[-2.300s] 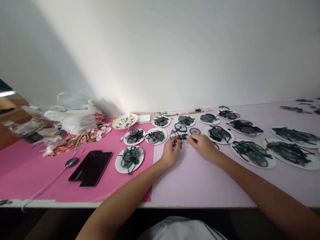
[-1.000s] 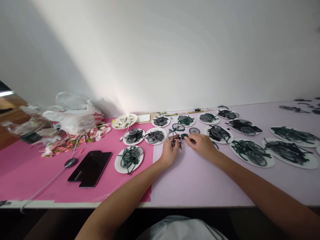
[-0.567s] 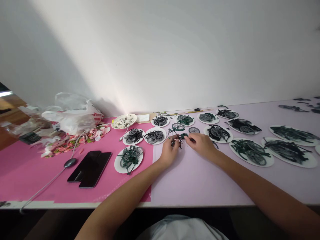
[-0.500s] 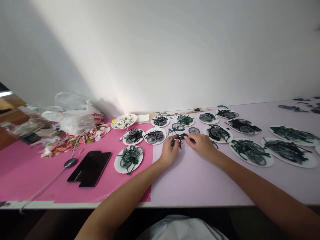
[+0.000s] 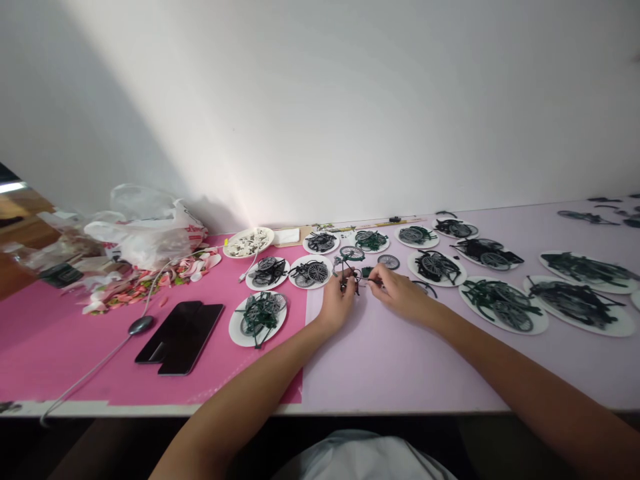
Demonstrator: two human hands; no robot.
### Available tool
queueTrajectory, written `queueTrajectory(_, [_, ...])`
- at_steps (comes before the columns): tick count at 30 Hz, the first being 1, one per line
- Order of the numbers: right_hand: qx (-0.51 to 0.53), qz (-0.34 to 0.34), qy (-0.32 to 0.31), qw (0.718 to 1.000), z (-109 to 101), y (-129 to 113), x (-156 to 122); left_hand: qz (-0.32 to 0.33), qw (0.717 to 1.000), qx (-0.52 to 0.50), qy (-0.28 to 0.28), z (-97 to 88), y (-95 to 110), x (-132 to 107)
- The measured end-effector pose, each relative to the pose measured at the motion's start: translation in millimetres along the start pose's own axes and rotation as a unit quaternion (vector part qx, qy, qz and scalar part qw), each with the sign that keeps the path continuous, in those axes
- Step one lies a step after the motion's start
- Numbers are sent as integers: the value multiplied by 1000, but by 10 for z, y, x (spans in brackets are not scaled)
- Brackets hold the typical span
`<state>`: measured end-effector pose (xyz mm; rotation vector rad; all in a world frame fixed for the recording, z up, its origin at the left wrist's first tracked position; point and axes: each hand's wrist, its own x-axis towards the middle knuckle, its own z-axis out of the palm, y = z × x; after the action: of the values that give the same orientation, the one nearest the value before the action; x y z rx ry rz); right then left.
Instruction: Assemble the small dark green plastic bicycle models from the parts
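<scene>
My left hand [image 5: 339, 295] is closed around a small dark model bicycle [image 5: 351, 255], whose grey wheel sticks up beyond the fingers. Just to the right, the fingers of my right hand [image 5: 390, 285] pinch a small thin dark piece [image 5: 371, 280], too small to make out. It points toward the bicycle; whether they touch is unclear. A small dark green part [image 5: 367, 272] lies behind my right fingertips. A loose grey wheel [image 5: 389, 261] rests on the table past my right hand, and a curved dark piece [image 5: 425, 289] lies beside that wrist.
White plates of bicycle parts stand around my hands, such as a left plate [image 5: 233, 331] and a right plate [image 5: 537, 327]. Phones [image 5: 183, 337] and a grey mouse-shaped device [image 5: 141, 325] lie left. Behind are a bowl [image 5: 227, 251] of small pieces and a plastic bag [image 5: 145, 233].
My right hand has shifted slightly left and its fingers now pinch the thin dark piece. The model bicycle in my left hand has tilted and moved slightly left.
</scene>
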<state>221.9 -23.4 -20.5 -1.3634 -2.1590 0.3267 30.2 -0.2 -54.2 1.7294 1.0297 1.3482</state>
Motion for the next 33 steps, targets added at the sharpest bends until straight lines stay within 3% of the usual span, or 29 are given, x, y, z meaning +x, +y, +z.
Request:
queueTrajectory(16, [-93, 30, 23, 995, 6, -28, 66, -14, 1000, -2, -19, 8, -41, -5])
queueTrajectory(22, [12, 8, 14, 1000, -235, 138, 91, -41, 998, -38, -21, -6, 52, 2])
queueTrajectory(27, [35, 30, 101, 994, -472, 347, 111, -71, 996, -55, -9, -18, 63, 10])
queueTrajectory(33, [0, 85, 86, 993, -480, 415, 128, -86, 994, -62, -2, -15, 38, 10])
